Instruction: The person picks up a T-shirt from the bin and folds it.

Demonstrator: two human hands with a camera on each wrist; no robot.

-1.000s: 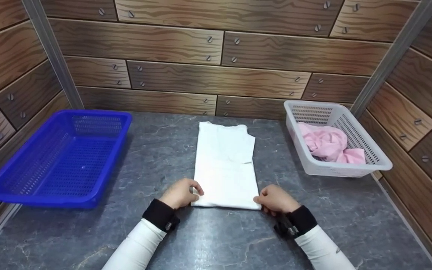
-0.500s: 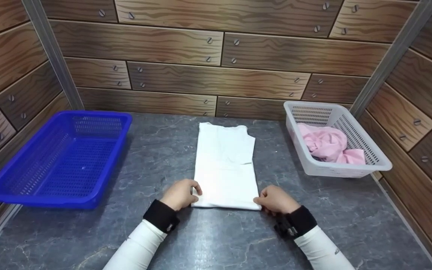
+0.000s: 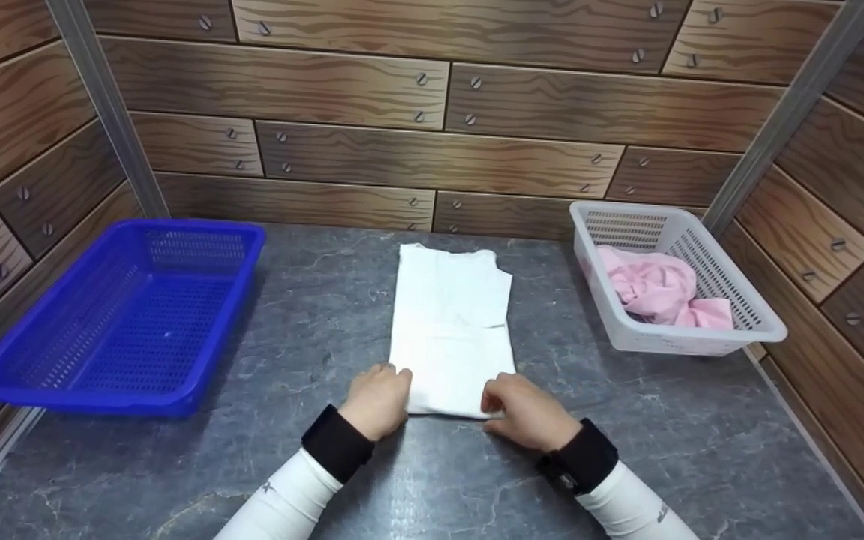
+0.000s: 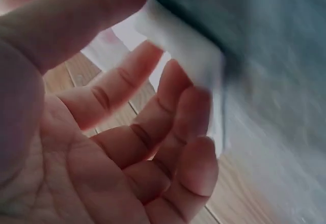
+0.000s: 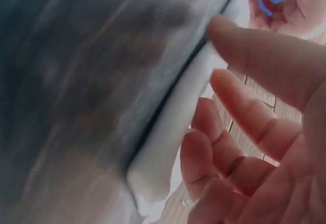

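A folded white garment (image 3: pixel 451 330) lies flat on the grey marbled table, its straight folded edge towards me. My left hand (image 3: pixel 378 401) is at its near left corner, fingers loosely bent. In the left wrist view, thumb and fingertips (image 4: pixel 196 107) stand apart at the cloth's edge. My right hand (image 3: pixel 529 409) is over the near right corner. The right wrist view shows its relaxed fingertips (image 5: pixel 196 145) against the white fold (image 5: pixel 168 122), the thumb apart from them. Whether either thumb touches the cloth is unclear.
On the left stands a blue perforated basket (image 3: pixel 229 322). At the back right a white perforated basket (image 3: pixel 717 341) holds a crumpled pink cloth (image 3: pixel 653 285). Wood-patterned walls (image 3: pixel 349 154) enclose the table (image 3: pixel 312 300) at the back and both sides.
Both hands have let go of the garment's near corners and moved inward over its near edge, closer together. The garment and baskets stay in place.
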